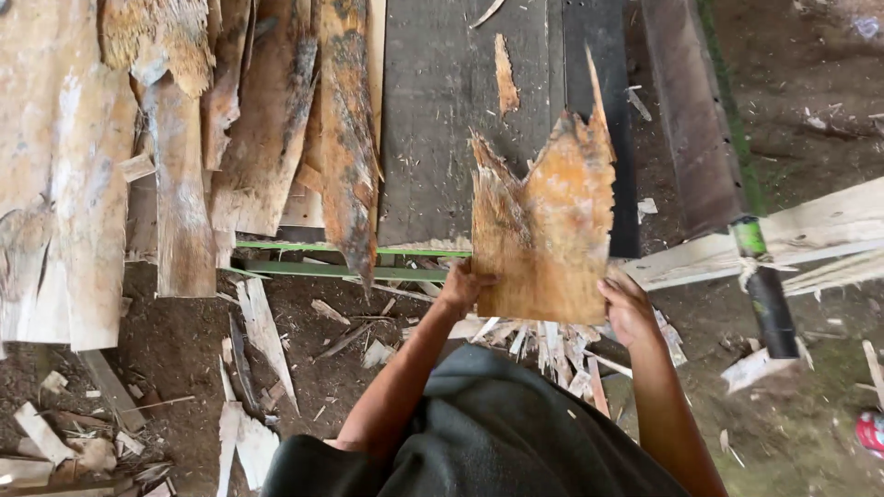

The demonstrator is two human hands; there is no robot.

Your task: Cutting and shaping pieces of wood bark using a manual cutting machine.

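Dark desk [433, 120] filled upper centre. Jagged veneer sheet [548, 230] stood centre frame, above wood scraps [552, 345]. Left hand [463, 285], right hand [628, 308] clasped lower corners. Likely light, thin, brittle; splintery top, so smooth bottom edge safest hold.

A thin sheet of wood [545, 235] is held up just right of the frame's centre. It is orange-brown, stained and weathered, with a straight lower edge and a jagged, splintered top rising to a sharp point at the upper right. It is gripped at both lower corners.
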